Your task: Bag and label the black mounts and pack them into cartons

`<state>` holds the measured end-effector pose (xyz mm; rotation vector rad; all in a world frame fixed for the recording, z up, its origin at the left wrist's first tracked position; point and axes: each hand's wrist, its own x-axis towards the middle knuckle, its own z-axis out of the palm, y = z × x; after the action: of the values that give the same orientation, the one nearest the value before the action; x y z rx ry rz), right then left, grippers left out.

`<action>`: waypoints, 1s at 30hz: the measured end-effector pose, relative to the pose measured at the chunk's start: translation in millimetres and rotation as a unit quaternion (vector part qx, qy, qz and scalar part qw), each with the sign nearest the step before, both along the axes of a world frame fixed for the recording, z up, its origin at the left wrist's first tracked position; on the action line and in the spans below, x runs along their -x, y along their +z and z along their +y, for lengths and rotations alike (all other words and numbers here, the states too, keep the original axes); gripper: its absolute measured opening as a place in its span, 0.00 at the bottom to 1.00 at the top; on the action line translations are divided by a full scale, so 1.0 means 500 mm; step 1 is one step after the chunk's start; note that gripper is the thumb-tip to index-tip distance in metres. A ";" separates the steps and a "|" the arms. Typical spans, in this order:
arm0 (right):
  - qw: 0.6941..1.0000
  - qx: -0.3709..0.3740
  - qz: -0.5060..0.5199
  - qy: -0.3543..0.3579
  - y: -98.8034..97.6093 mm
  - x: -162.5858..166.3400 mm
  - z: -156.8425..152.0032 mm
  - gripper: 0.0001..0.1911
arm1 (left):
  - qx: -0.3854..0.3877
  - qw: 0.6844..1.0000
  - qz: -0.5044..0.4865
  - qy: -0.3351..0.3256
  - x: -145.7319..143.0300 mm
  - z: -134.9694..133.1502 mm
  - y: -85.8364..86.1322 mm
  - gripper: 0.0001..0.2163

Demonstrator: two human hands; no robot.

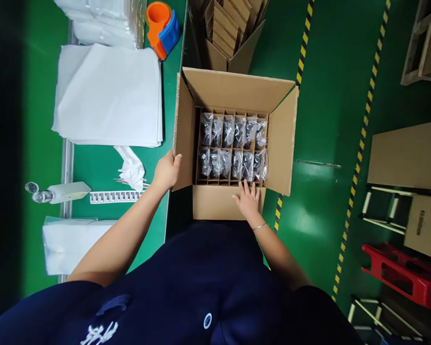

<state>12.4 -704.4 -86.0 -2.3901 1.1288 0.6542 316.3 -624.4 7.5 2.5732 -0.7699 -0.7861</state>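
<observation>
An open cardboard box (233, 88) stands in front of me with its flaps raised or folded out. Inside, cardboard dividers (220, 147) split it into two rows of cells, filled with dark parts in clear plastic bags (239, 132). My left hand (167, 171) grips the edge of the box's left flap, thumb on the inner face and fingers behind it. My right hand (247, 200) lies over the near flap (213, 203) with its fingers spread, the tips reaching the near edge of the cells by the bagged parts.
Left is a green table with white sheets (109, 96), a tape dispenser (161, 28), a white cloth (131, 167), a slotted strip (115, 197) and a bottle (68, 191). Behind stands a carton of cardboard pieces (230, 28). A red stool (402, 273) is at right.
</observation>
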 end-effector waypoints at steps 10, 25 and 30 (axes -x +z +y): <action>0.998 -0.001 -0.059 -0.032 -0.008 -0.002 -0.053 0.28 | 0.022 0.999 0.002 0.024 0.005 -0.001 -0.006 0.21; 0.971 -0.062 -0.118 0.200 0.017 -0.179 0.109 0.31 | 0.012 1.000 0.007 0.005 0.010 -0.009 0.007 0.18; 0.979 -0.049 -0.073 0.182 -0.016 -0.237 0.129 0.35 | -0.009 1.000 0.018 -0.001 0.008 -0.010 0.014 0.18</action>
<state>131.2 -640.0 -93.9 -2.5325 0.5884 0.6179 312.5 -629.5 14.3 2.5670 -0.7572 -0.8397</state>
